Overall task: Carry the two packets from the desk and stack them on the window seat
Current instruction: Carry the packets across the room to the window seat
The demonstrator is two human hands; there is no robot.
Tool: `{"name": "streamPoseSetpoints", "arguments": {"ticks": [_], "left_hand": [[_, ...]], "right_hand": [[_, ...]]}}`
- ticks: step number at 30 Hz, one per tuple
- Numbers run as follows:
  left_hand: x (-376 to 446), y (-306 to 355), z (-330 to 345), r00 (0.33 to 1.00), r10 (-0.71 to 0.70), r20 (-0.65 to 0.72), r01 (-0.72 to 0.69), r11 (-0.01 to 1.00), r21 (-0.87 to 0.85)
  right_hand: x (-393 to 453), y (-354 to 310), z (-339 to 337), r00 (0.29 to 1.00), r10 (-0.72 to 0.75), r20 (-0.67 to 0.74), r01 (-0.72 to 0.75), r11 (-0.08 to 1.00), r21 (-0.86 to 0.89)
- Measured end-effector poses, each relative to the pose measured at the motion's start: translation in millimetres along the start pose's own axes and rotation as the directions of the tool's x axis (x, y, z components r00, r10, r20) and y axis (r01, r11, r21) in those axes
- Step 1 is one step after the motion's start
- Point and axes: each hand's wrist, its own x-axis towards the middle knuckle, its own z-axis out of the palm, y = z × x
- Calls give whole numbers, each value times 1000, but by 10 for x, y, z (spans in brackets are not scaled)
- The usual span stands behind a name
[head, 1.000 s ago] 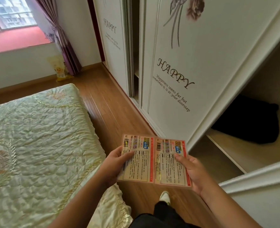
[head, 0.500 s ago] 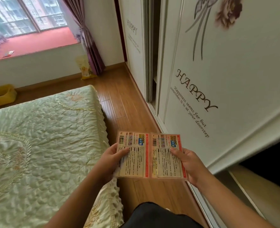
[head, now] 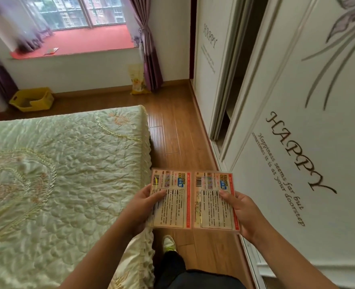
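Observation:
Two flat printed packets with red borders and barcodes are held side by side in front of me, edges touching. My left hand grips the left packet by its left edge, thumb on top. My right hand grips the right packet by its right edge. The red window seat lies far ahead under the window, across the room. A small flat item rests on its front left part.
A bed with a pale green quilted cover fills the left. White sliding wardrobe doors line the right. A strip of wooden floor runs between them towards the window. A yellow bin and a yellow bag stand by the far wall.
I have walked forward past the open wardrobe shelf. The view has lifted and turned left, bringing the window seat and yellow bin into sight. Both hands still hold the packets the same way.

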Motion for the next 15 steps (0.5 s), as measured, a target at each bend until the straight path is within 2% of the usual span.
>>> {"name": "streamPoseSetpoints", "arguments": {"ticks": [6,15], "left_hand": [[623,542,-433,1000,17,-15,-18,997,-69],[1307,1310,-925,997,51,-52,-52,999,-12]], "right_hand": [[754,-481,553,999,6,54,-8,999,39],[1605,-1063,1121,997,-24,72,22,999,26]]}}
